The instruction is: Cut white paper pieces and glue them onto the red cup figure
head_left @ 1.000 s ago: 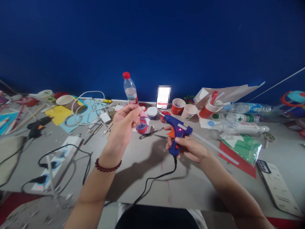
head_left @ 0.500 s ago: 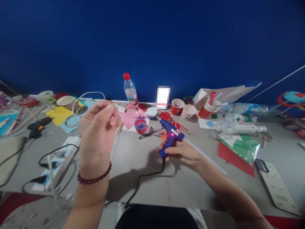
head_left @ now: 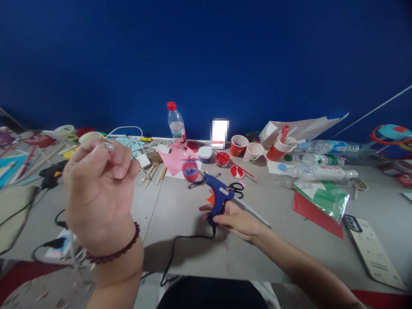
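My right hand (head_left: 233, 219) grips the handle of a blue hot glue gun (head_left: 220, 193) with an orange trigger. Its nozzle points up and to the left, near a jar of red paint (head_left: 190, 171), and its black cord runs down to the table's front edge. My left hand (head_left: 99, 189) is raised at the left, a dark red bead bracelet (head_left: 114, 256) at its wrist. Its thumb and fingers are curled together. A small shiny spot shows at the thumb tip; whether it is a held thing or the nail I cannot tell.
Behind stand a red-capped bottle (head_left: 177, 126), paper cups (head_left: 238, 146) and a white-lidded jar (head_left: 204, 153). Scissors (head_left: 236, 189) lie right of the glue gun. Plastic bottles (head_left: 328, 172), green sheets (head_left: 325, 195) and a phone (head_left: 373, 253) are at the right, a power strip (head_left: 61, 244) at the left.
My left hand has moved left and its wrist has turned. The glue gun in my right hand has moved slightly left and down, uncovering the scissors; its red light no longer shows.
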Available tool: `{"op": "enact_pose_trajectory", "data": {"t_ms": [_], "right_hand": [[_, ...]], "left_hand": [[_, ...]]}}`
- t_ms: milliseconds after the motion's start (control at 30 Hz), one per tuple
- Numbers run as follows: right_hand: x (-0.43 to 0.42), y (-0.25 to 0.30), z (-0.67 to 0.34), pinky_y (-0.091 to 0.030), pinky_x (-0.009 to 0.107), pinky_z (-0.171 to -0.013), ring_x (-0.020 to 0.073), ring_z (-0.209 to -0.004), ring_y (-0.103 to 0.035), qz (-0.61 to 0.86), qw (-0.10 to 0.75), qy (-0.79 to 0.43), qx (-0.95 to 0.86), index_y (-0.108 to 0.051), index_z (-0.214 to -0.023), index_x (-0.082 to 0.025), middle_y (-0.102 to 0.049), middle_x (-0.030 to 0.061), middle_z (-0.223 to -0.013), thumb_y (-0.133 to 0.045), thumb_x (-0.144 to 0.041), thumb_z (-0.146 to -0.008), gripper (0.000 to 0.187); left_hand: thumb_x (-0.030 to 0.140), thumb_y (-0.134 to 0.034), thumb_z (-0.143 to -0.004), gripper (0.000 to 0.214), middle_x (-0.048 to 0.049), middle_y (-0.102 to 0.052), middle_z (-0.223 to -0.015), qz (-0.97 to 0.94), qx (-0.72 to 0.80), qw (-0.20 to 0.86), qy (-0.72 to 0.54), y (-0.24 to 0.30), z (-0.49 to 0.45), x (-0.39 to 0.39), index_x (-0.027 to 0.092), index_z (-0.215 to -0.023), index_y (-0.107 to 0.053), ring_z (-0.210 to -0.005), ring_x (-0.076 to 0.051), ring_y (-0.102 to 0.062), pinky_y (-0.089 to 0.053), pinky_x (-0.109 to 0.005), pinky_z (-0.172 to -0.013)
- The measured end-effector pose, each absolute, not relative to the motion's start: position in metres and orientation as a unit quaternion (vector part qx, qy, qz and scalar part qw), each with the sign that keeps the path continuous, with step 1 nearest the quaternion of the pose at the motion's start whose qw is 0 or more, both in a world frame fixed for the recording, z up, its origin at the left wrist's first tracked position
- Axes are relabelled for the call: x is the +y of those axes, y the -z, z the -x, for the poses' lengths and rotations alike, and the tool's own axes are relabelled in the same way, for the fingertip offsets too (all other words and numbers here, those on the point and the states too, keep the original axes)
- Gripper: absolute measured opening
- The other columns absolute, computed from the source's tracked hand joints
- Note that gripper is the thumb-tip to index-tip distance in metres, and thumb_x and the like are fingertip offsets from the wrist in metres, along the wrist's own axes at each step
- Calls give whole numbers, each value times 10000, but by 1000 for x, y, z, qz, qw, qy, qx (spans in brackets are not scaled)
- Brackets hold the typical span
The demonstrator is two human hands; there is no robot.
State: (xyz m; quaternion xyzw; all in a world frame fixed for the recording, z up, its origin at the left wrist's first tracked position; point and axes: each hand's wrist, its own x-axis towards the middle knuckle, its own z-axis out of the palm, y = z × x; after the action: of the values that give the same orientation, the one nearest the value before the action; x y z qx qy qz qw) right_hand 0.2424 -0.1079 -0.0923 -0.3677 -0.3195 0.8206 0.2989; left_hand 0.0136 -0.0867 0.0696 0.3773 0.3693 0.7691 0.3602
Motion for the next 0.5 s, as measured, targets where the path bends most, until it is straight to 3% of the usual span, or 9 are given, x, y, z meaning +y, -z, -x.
{"op": "enact_pose_trajectory", "data": {"t_ms": [133,267,433,500], "right_hand": [[-111,111,-235,-526,281,-773,194,-958,-695,353,238,-827,-367,-551,-1123,-179,-648,106,-1201,-790,-189,-667,515],[-110,136,-212,-536,242,-651,168,-880,-680,352,184,-812,-429,-551,-1186,-189,-604,86,-1217,-799,-207,-665,577],[-106,161,-155,-515,235,-562,112,-610,-608,302,133,-811,-484,-593,-1145,-149,-639,2,-815,-826,-257,-649,559],[-105,165,-131,-512,236,-540,115,-587,-601,298,125,-809,-490,-620,-1089,-144,-638,-4,-778,-833,-276,-636,518]], "left_hand": [[155,-658,-626,123,59,-417,-589,-377,375,355,-769,-71,-2,-86,171,-644,-538,-466,-51,-324,-265,-193,-383],[102,-643,-584,141,53,-438,-574,-387,403,341,-756,-82,15,-86,174,-618,-526,-461,-58,-360,-265,-188,-369],[79,-643,-487,205,58,-464,-520,-368,460,331,-737,-93,31,-86,190,-552,-484,-433,-56,-366,-262,-172,-340],[88,-647,-467,198,55,-473,-515,-359,477,335,-729,-93,33,-87,187,-533,-489,-436,-50,-375,-276,-160,-336]]}}
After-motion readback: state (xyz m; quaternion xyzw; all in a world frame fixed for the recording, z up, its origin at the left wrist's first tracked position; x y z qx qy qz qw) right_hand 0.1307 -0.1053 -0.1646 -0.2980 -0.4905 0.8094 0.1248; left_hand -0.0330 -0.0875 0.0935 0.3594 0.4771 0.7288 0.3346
